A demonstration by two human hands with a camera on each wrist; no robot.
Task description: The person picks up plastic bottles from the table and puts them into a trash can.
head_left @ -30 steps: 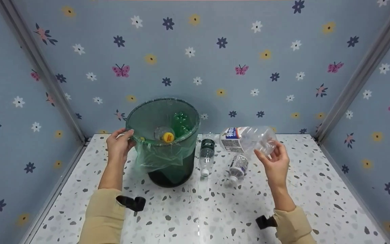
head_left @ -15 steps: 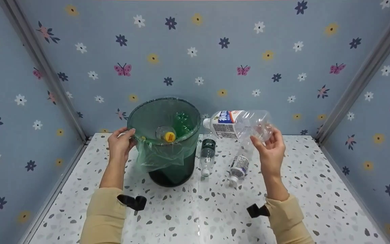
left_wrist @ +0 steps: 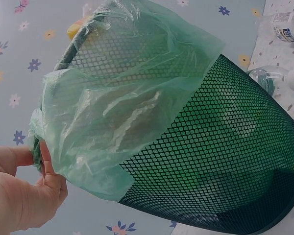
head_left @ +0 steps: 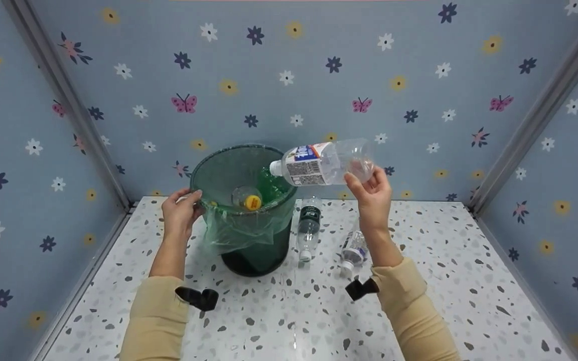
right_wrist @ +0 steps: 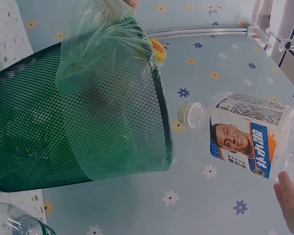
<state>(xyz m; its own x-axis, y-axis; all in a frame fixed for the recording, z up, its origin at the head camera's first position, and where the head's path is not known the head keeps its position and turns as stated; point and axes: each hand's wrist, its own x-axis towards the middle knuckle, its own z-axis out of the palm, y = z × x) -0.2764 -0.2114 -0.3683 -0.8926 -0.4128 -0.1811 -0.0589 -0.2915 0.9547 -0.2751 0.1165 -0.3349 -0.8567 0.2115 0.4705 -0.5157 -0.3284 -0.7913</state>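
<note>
Labelled bottle (head_left: 314, 163) moves left and up, cap (head_left: 275, 168) above bin (head_left: 266, 260) | right hand (head_left: 374, 200) pinches base | left hand (head_left: 179, 213) grips bin's rim (head_left: 234, 148)

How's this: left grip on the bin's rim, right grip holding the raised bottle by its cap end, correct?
Not the cap end: the right grip holds the raised bottle by its base, the cap pointing toward the bin. The head view shows it. Left grip on the rim: correct.
</note>
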